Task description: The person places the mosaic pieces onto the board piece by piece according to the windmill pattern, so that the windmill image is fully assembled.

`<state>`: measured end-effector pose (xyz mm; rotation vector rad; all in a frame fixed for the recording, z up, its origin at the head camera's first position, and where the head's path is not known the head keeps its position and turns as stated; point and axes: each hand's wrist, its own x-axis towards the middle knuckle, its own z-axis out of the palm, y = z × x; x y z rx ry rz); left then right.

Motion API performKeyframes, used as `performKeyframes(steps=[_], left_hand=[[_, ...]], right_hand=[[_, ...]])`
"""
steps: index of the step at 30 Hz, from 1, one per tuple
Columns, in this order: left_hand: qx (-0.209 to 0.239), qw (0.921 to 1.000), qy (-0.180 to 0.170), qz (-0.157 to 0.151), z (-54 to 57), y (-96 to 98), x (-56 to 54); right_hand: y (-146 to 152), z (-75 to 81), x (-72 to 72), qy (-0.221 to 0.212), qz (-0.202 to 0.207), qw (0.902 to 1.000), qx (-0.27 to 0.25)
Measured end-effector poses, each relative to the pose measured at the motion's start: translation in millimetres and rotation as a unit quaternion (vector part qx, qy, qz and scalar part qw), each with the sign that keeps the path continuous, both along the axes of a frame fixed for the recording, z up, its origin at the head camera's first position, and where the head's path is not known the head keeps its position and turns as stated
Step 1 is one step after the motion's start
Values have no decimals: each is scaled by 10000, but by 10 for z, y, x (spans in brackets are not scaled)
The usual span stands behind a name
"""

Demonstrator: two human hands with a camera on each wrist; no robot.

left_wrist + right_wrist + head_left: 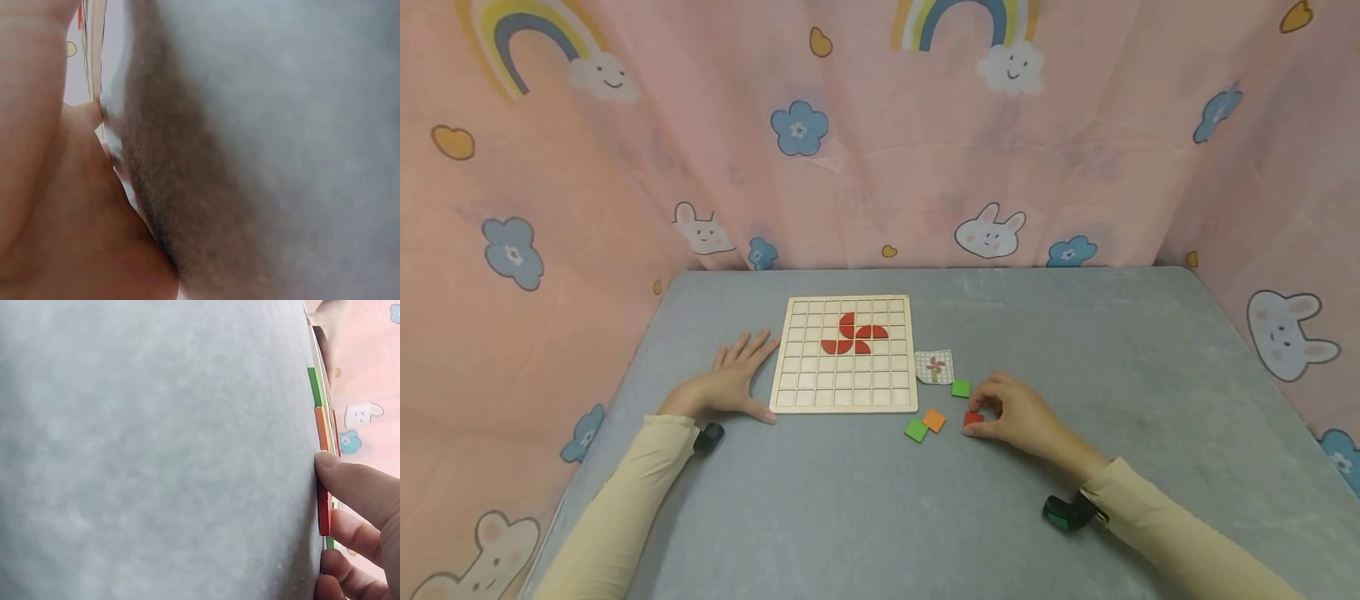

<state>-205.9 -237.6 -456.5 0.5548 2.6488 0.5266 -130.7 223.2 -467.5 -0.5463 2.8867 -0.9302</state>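
A pale wooden grid board (844, 402) lies flat on the grey table, with several red quarter-round pieces (871, 332) set in its cells as a pinwheel. My left hand (730, 383) rests at the board's left side, fingers spread, fingertips and thumb right at the edge. To the right of the board, my right hand (1018, 417) pinches a red piece (973, 418) between thumb and fingers, low at the table top. In the right wrist view the red piece (324, 512) shows edge-on under the thumb and fingertips.
A small pattern card (934, 367) lies against the board's right edge. Near it are a green square (960, 388), an orange square (934, 420) and another green square (916, 430). A pink printed curtain (880, 167) hangs behind the grey table (1075, 333).
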Motion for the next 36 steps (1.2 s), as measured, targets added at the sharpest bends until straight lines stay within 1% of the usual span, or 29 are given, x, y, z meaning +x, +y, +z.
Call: performKeyframes(steps=[10, 17, 24, 28, 32, 36], left_hand=[[20, 10000, -8, -12, -23, -11, 1], [32, 10000, -8, -36, -37, -8, 5], [-48, 10000, 33, -55, -41, -21, -14], [27, 10000, -24, -47, -24, -14, -15], [91, 9999, -57, -77, -31, -18, -23], [183, 9998, -35, -99, -56, -40, -25]], right_hand=[[-28, 23, 14, 124, -4, 9999, -28], [-69, 52, -15, 164, 5, 9999, -23], [-171, 109, -135, 218, 57, 9997, 12], [-250, 161, -206, 132, 122, 9998, 85], [-320, 200, -271, -13, 121, 9999, 113], [-377, 191, -343, 51, 224, 9997, 97]])
